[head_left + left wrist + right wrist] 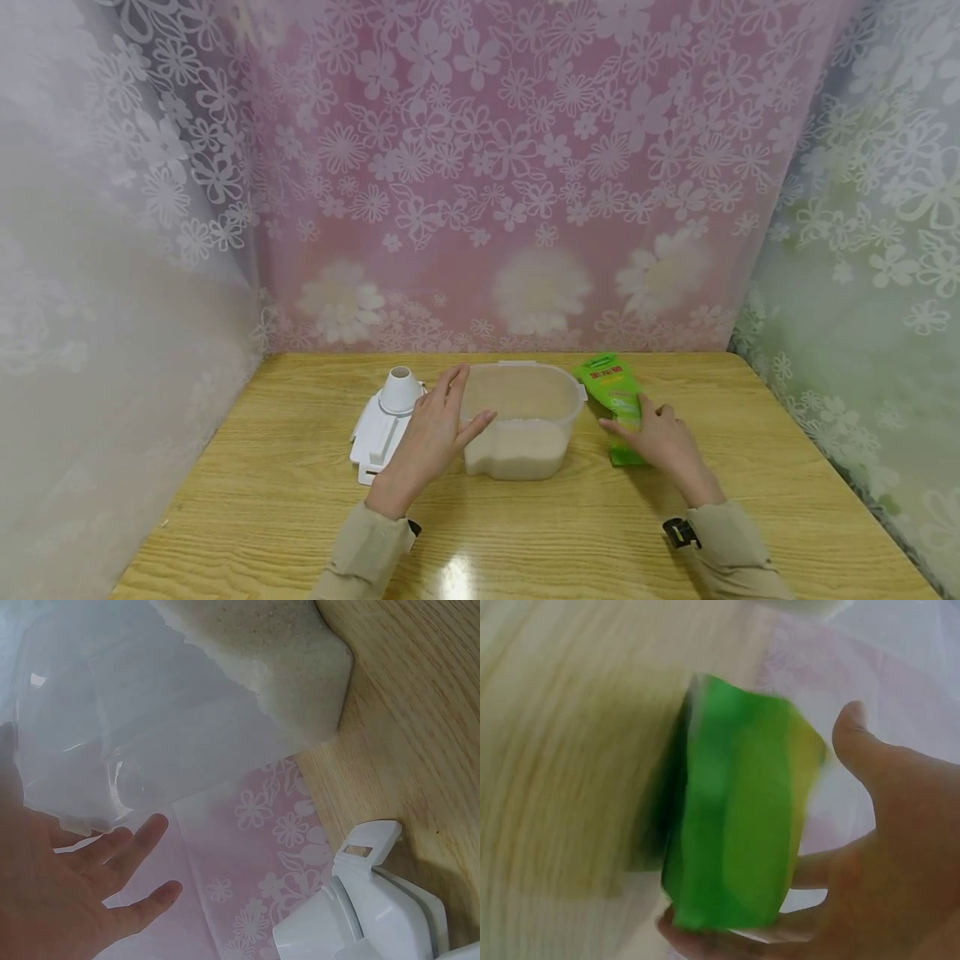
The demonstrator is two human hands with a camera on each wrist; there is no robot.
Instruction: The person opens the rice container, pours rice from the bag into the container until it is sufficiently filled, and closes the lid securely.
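A clear plastic container point(517, 450) about half full of white rice-like grains stands upright on the table. My left hand point(433, 425) is at its left rim, fingers spread and extended, not gripping it. In the left wrist view, that hand point(82, 892) lies by the container's rim point(82, 825). On the right, a green and yellow packet point(611, 387) with red print lies on the table. My right hand point(663, 437) is over its lower part, thumb and fingers apart. In the right wrist view, fingers reach behind the packet point(742, 802) while the thumb stays clear of it.
A white plastic lid point(375, 437) with a cone-shaped spout point(401, 392) lies left of the container, partly behind the left hand. The wooden table point(525, 533) meets a pink flowered curtain point(510, 167) at the back, with pale flowered sheets point(885, 250) along both sides.
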